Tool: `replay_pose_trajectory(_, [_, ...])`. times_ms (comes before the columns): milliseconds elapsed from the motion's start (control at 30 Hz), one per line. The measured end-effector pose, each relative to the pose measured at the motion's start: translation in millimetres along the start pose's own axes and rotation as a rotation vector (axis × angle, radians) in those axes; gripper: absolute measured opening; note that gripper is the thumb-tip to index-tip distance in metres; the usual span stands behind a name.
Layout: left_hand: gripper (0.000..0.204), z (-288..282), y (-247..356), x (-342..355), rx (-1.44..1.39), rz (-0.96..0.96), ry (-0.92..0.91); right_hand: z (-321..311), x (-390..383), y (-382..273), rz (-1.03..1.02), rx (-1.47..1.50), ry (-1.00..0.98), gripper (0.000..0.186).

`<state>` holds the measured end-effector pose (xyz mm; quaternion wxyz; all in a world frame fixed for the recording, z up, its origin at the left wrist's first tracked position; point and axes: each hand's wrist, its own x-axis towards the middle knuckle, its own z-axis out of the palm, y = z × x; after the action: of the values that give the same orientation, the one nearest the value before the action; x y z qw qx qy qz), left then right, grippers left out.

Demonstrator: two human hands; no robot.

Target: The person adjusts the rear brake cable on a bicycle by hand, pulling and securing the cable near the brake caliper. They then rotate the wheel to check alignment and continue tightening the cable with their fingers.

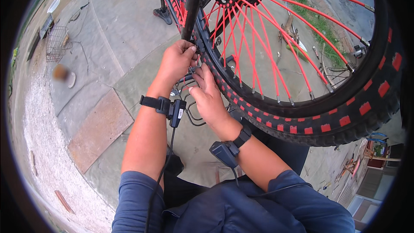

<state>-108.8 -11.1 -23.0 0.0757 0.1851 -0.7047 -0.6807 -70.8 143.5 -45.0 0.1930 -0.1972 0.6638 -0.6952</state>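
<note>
A bicycle wheel with red spokes [254, 45] and a black tyre with red tread blocks [325, 127] fills the upper right. Beside its left edge, my left hand [174, 62] is closed in a pinch just below a black frame tube [191, 19]; what lies between its fingertips is too small to make out. Just below it, my right hand [210, 99] has its fingers stretched upward and its thumb apart, close to the tyre. Its fingertips come near the left hand's. Black bent wire bars [196, 118] show beneath both hands, partly hidden by them.
On the concrete ground at left are a flat brown board [101, 129] and a wire basket [56, 43]. A pedal [162, 16] juts out on the bicycle's far side. Loose tools [291, 32] lie behind the spokes. Cables hang from the devices strapped to my wrists.
</note>
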Motion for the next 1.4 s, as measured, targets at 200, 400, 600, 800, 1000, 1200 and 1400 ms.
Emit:
replay_pose_trajectory(200, [0.017,-3.0,2.4,2.0,0.06,-0.009,-0.021,6.6,24.0,-10.4,0.052,0.381,0.004,0.074])
replay_pose_trajectory(400, [0.016,-4.3,7.0,2.4,0.064,-0.035,-0.059,9.8,34.7,-15.9,0.153,0.729,0.023,0.07])
replay_pose_trajectory(600, [0.016,-5.7,12.2,2.0,0.084,-0.051,-0.055,13.7,35.1,-28.2,0.2,0.856,0.049,0.068])
replay_pose_trajectory(800, [0.017,-4.5,9.4,1.8,0.102,-0.026,-0.033,14.7,36.5,-25.7,0.195,0.906,0.055,0.07])
replay_pose_trajectory(1000, [0.017,-3.7,2.6,1.3,0.127,0.073,0.0,15.2,38.0,-22.5,0.171,0.922,0.037,0.072])
replay_pose_trajectory(1200, [0.017,-0.9,-5.4,0.7,0.413,0.345,0.141,15.0,40.8,-21.2,0.169,0.948,0.025,0.072])
replay_pose_trajectory(1400, [0.025,-3.8,3.8,0.9,0.157,-0.013,-0.002,13.8,37.1,-25.4,0.193,0.899,0.031,0.069])
